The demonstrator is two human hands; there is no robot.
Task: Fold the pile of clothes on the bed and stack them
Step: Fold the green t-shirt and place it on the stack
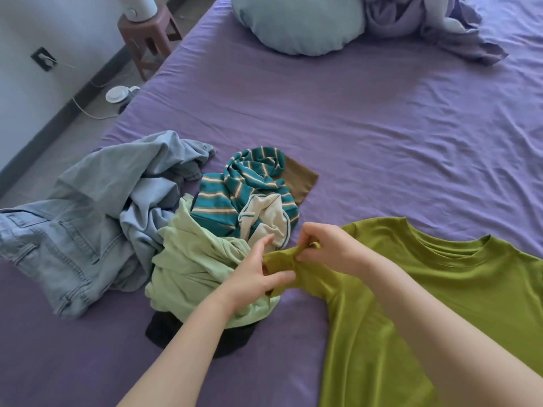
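Spread flat at the near right of the bed with the wrinkled purple sheet [367, 118] lies an olive-green short-sleeved cotton T-shirt [440, 304], its round neckline toward the far side and its left sleeve reaching toward the pile. Both hands meet at that sleeve's cuff. Left hand [258, 274] pinches the lower part of the cuff, thumb on top and fingers curled beneath the fabric. Right hand [320, 245] pinches the upper edge of the cuff between thumb and fingertips, lifting a small fold of cloth.

Just left of the hands sits the unfolded pile. Nearest is a dark, black garment [223, 339], mostly covered by a crumpled pale mint-green top [194, 259]. Behind that lies a bunched teal knit with cream and tan stripes [238, 189], with a cream-coloured piece [270, 221] resting against it and a flat brown cloth [299, 180] sticking out on its far right. On the left, light-blue denim jeans [50, 254] and a rumpled pale blue-grey garment [132, 174] sprawl toward the bed's left edge.

Far across the sheet rest a round pale-blue cushion [296, 22] and a heaped lilac blanket [426, 24]. On the floor beyond the left edge stand a reddish-brown stool [150, 36] and a small white round appliance [117, 94] with a cord.
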